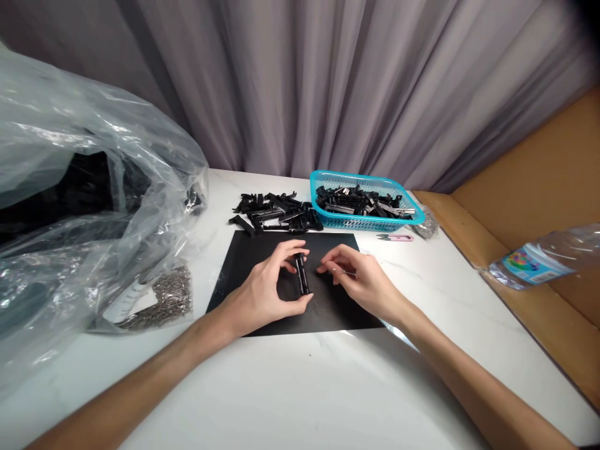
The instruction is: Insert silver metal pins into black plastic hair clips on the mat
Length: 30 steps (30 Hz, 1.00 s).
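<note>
Between the thumb and fingers of my left hand (265, 284) is a slim black plastic part (302, 275), held at its two ends above a black mat (253, 250). My right hand (359, 272) is a short way to the right, apart from the part. Its fingers are closed in a pinch, and a thin metal piece (345, 272) shows between them and the palm; its kind is too small to make out. Behind the mat lies a loose pile of similar black parts (281, 212).
A blue plastic basket (365, 223) holds more black parts and metal strips. Beside it lie pink-handled thread snips (396, 238) and a bag of small pieces (425, 222). At left are a large clear bag (154, 137) and a bag of small metal pieces (171, 297). A plastic bottle (534, 262) lies in a cardboard box (553, 169).
</note>
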Each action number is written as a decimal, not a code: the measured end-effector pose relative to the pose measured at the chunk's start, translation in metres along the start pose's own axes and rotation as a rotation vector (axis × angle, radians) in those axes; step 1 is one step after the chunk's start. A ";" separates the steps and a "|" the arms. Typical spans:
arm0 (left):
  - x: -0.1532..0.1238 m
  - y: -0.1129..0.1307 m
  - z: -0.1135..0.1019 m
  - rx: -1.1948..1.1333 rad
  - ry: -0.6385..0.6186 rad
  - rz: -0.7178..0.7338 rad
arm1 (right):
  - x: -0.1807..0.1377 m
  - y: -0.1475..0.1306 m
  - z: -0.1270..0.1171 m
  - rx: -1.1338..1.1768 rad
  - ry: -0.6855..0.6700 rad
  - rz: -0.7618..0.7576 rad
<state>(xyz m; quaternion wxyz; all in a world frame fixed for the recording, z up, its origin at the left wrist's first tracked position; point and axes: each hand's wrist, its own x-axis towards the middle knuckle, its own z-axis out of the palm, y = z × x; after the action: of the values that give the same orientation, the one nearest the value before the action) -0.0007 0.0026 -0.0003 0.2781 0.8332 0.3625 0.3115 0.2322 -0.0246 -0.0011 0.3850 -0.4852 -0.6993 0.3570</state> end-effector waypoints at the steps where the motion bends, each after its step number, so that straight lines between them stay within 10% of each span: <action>1: 0.000 0.000 0.000 0.006 0.007 -0.001 | 0.000 0.000 0.000 0.004 0.002 0.007; 15: 0.003 -0.002 -0.008 0.169 0.082 0.183 | -0.003 -0.010 -0.003 -0.223 0.069 -0.191; 30: 0.003 -0.001 -0.011 0.277 0.120 0.337 | -0.007 -0.015 0.002 0.080 -0.084 -0.055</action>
<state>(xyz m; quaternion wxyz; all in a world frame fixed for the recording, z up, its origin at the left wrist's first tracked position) -0.0073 0.0080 0.0072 0.0830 0.8923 0.2733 0.3497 0.2264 -0.0354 0.0098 0.3837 -0.4347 -0.7131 0.3940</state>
